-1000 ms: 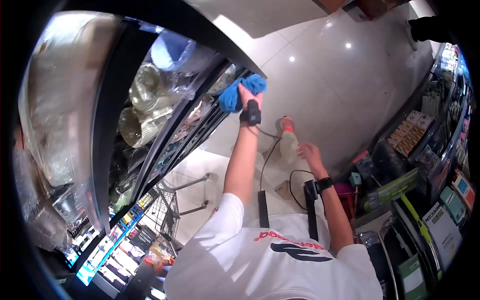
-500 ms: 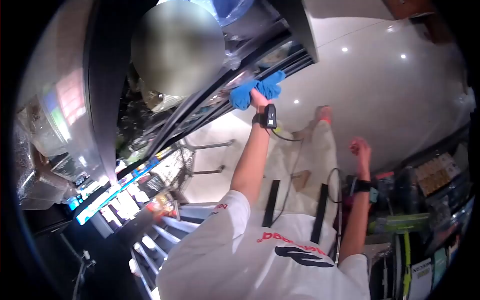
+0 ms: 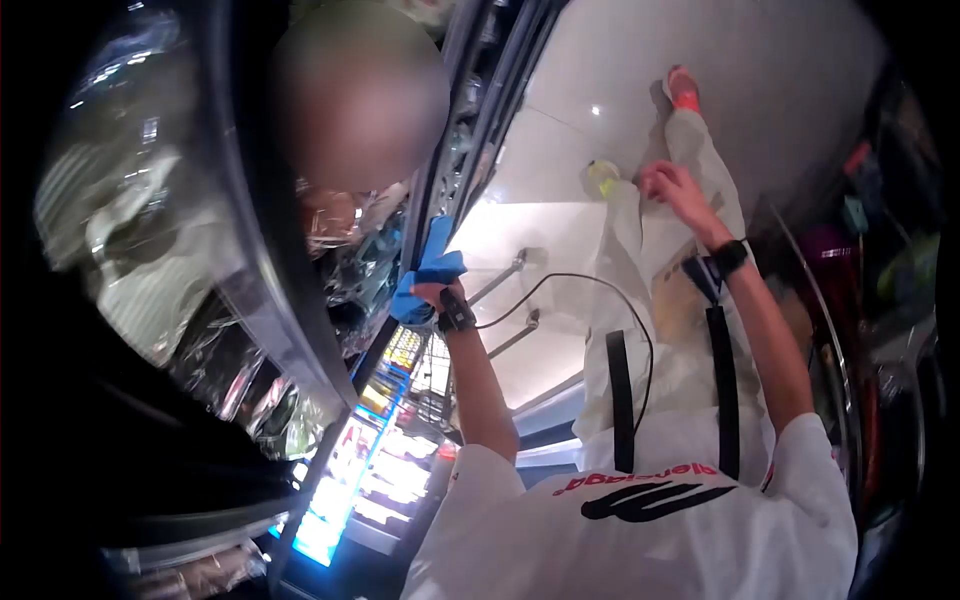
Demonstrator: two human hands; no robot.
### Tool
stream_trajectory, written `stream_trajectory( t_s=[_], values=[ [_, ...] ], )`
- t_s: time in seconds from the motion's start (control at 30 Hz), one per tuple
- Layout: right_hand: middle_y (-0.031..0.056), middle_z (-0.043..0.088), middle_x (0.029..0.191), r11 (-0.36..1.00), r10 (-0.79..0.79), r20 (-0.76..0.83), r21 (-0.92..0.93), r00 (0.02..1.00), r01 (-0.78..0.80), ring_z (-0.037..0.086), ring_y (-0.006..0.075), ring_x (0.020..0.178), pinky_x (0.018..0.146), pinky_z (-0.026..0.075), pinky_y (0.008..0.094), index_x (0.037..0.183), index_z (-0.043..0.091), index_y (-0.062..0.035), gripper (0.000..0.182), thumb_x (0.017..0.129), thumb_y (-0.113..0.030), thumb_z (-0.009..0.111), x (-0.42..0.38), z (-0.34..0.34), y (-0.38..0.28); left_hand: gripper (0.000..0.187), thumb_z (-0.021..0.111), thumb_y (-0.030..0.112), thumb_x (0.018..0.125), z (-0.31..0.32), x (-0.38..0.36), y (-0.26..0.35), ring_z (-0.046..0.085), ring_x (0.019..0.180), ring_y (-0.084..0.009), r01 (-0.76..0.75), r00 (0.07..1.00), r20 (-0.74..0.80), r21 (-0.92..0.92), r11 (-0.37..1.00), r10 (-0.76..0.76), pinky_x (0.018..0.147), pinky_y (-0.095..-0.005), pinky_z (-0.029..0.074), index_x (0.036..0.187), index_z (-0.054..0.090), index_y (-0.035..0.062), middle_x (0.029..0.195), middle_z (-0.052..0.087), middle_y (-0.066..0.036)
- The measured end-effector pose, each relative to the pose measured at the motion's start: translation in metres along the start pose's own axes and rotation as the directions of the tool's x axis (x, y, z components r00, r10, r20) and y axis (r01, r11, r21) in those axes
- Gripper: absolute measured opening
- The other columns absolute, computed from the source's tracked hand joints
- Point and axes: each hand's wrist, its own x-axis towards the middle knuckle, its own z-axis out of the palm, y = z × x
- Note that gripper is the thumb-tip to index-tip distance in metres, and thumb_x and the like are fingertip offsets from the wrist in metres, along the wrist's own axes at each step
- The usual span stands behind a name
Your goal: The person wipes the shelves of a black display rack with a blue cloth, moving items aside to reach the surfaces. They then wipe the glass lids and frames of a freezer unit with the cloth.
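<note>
My left hand (image 3: 433, 292) grips a blue cloth (image 3: 436, 262), which is pressed against the dark edge rail (image 3: 428, 165) of a glass-fronted case. The cloth bunches around the fingers and partly hides them. A black device is strapped to that wrist, with a cable running from it. My right hand (image 3: 683, 193) hangs in the air in front of my legs, holding nothing, its fingers loosely bent and apart. A dark band circles the right wrist.
Clear plastic packages (image 3: 375, 275) lie inside the case. Brightly lit shelving (image 3: 345, 480) stands at lower left. Metal bars (image 3: 500, 278) stick out near my left forearm. Dim shelves with goods (image 3: 900, 270) line the right side. My shoe (image 3: 684, 88) is on the pale tiled floor (image 3: 590, 60).
The view has turned. My left hand with the blue cloth has moved down and left along the case edge. My right hand has come up and inward in front of my legs.
</note>
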Motion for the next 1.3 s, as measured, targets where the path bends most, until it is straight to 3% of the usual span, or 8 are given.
stream_trajectory(
  t_s=[0.33,0.43,0.57,0.93,1.03,1.17,1.27,1.3],
  values=[
    [0.0102,0.072,0.096,0.989,0.139,-0.008,0.048,0.99,-0.138,0.069,0.0174,0.089,0.08,0.057,0.0325,0.11,0.067,0.0027,0.03,0.109,-0.023,0.052,-0.045,0.09,0.069,0.07,0.067,0.048,0.095,0.015,-0.031,0.027,0.064,0.115,-0.0236,0.085,0.985,-0.128,-0.236,0.968,-0.117,0.102,-0.0355,0.052,0.142,0.052,-0.0019,0.128,0.066,-0.011],
    [0.0105,0.072,0.097,0.98,0.18,0.011,0.086,0.984,-0.18,0.069,0.0177,0.089,0.081,0.057,0.0327,0.11,0.067,0.0028,0.031,0.109,-0.023,0.051,-0.049,0.083,0.078,0.072,0.07,0.048,0.092,0.029,-0.083,0.04,0.064,0.118,-0.0228,0.394,0.897,0.152,-0.701,0.595,-0.414,0.106,-0.0337,0.051,0.142,0.053,-0.0014,0.128,0.066,-0.01],
    [0.009,0.071,0.096,0.958,0.286,0.039,0.025,0.958,-0.287,0.068,0.0162,0.088,0.081,0.056,0.0313,0.11,0.067,0.0019,0.031,0.11,-0.025,0.052,-0.048,0.075,0.09,0.067,0.077,0.059,0.084,0.014,-0.103,-0.013,0.067,0.119,-0.0297,-0.009,0.993,0.119,0.179,0.984,-0.013,0.11,-0.048,0.052,0.123,0.067,0.0054,0.128,0.07,-0.012],
    [0.003,0.069,0.094,0.933,0.358,0.061,0.025,0.932,-0.36,0.063,0.0115,0.085,0.078,0.051,0.0276,0.11,0.068,-0.0037,0.027,0.111,-0.024,0.051,-0.032,0.032,0.139,0.05,0.06,0.054,0.097,0.034,-0.031,-0.091,0.07,0.113,-0.0257,0.356,0.931,-0.048,-0.09,0.93,-0.361,0.106,-0.0429,0.054,0.118,0.071,0.0091,0.121,0.074,-0.008],
    [0.002,0.069,0.092,0.924,0.375,0.049,0.064,0.926,-0.377,0.062,0.0106,0.082,0.075,0.05,0.0271,0.112,0.068,-0.0046,0.026,0.111,-0.024,0.05,-0.032,0.035,0.156,0.033,0.061,0.038,0.101,0.032,0.024,-0.118,0.07,0.106,-0.0229,-0.591,0.804,0.526,0.653,0.475,0.278,0.096,-0.0402,0.056,0.111,0.07,0.0081,0.112,0.074,-0.007],
    [0.0017,0.069,0.092,0.923,0.381,0.072,0.022,0.922,-0.383,0.062,0.0104,0.081,0.074,0.05,0.0273,0.114,0.068,-0.0044,0.027,0.111,-0.024,0.05,-0.025,0.037,0.163,0.028,0.056,0.015,0.097,0.056,0.044,-0.117,0.074,0.087,-0.0287,-0.779,0.624,0.777,0.627,-0.012,0.083,0.081,-0.0394,0.06,0.115,0.067,-0.0038,0.104,0.075,-0.014],
    [0.0013,0.069,0.092,0.917,0.387,0.032,0.087,0.922,-0.388,0.062,0.0104,0.082,0.074,0.049,0.0272,0.115,0.068,-0.0042,0.026,0.111,-0.024,0.05,-0.034,0.037,0.188,0.042,0.054,0.011,0.091,0.073,0.069,-0.127,0.074,0.086,-0.0312,0.23,0.749,0.598,0.168,0.959,-0.285,0.078,-0.0358,0.06,0.126,0.061,-0.0117,0.108,0.075,-0.021],
    [0.0013,0.069,0.092,0.91,0.401,0.031,0.104,0.915,-0.402,0.062,0.0103,0.082,0.075,0.05,0.0272,0.115,0.068,-0.0041,0.026,0.111,-0.024,0.051,-0.033,0.038,0.195,0.047,0.053,0.009,0.089,0.075,0.072,-0.129,0.074,0.085,-0.032,0.389,0.725,0.61,0.019,0.921,-0.319,0.077,-0.0346,0.061,0.13,0.059,-0.0144,0.109,0.074,-0.024]
  ],
)
